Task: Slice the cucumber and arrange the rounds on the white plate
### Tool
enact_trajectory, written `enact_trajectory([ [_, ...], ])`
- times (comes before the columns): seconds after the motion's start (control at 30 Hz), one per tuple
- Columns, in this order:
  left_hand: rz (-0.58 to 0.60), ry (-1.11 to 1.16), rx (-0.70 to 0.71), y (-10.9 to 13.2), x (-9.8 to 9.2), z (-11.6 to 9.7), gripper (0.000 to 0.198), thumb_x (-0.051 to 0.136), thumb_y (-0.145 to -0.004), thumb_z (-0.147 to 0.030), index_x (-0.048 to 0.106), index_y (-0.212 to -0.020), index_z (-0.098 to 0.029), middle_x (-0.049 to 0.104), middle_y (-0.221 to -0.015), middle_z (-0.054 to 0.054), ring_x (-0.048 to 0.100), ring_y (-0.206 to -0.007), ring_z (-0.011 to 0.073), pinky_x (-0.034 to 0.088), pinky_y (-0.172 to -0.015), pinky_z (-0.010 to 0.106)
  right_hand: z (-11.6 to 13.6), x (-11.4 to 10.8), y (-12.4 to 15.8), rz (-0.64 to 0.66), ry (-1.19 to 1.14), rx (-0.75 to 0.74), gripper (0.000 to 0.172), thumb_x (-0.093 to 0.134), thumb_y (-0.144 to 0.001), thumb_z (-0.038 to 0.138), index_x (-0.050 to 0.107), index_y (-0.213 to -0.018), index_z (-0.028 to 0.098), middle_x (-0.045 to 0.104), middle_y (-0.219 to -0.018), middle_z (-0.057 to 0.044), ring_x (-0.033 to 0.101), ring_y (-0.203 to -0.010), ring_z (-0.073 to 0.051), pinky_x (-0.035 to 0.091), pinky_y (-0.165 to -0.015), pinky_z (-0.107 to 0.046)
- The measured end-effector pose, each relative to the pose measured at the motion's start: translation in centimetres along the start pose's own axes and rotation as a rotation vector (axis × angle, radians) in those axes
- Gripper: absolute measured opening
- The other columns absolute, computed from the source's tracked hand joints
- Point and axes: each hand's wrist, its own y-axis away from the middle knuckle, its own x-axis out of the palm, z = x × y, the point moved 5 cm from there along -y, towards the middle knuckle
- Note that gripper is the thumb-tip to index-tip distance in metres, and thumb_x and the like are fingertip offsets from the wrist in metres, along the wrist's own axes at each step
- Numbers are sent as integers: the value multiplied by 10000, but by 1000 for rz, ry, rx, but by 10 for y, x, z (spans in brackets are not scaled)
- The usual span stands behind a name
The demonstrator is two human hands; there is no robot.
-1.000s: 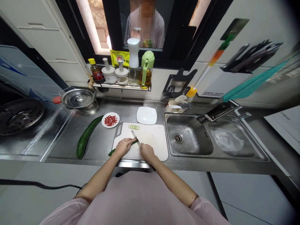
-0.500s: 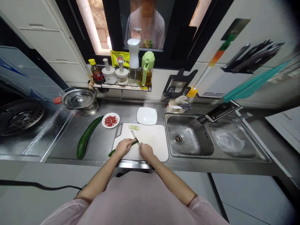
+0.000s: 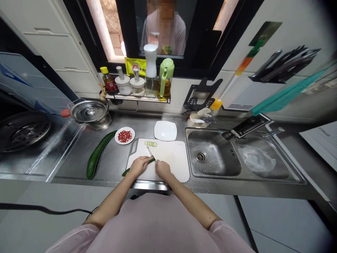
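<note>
On the white cutting board, my left hand grips a green cucumber, covering its middle; one end sticks out at the lower left, the other at the right by the blade. My right hand is closed round the handle of a knife, whose blade points up and left across the cucumber's right end. Several pale cucumber slices lie overlapping in a row near the board's far edge. A square white plate stands just behind the board.
Left of the board are a small plate of chopped red pieces and a whole large cucumber. A lidded metal pot stands behind them. To the right is a sink with a faucet; a condiment rack hangs at the back.
The knife and my right hand have shifted very slightly to the left. My left hand stays on the cucumber, and the slices lie as before.
</note>
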Motion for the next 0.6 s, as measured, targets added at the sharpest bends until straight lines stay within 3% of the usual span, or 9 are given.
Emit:
enact_trajectory([
  [0.37, -10, -8, -9, 1, 0, 0, 372, 417, -951, -274, 619, -1256, -342, 678, -1187, -7, 615, -1060, 157, 477, -932, 273, -1, -2, -1, 11, -17, 26, 312, 331, -977, 233, 578, -1143, 140, 692, -1017, -138, 649, -973, -209, 436, -793, -298],
  [0.6, -28, -18, -132, 1, -3, 0, 365, 425, -942, -313, 622, -1249, -314, 685, -1182, 12, 619, -1064, 188, 479, -916, 295, -12, -8, 10, -31, -7, 73, 330, 306, -997, 312, 575, -1129, 173, 699, -976, -117, 656, -925, -210, 426, -758, -294],
])
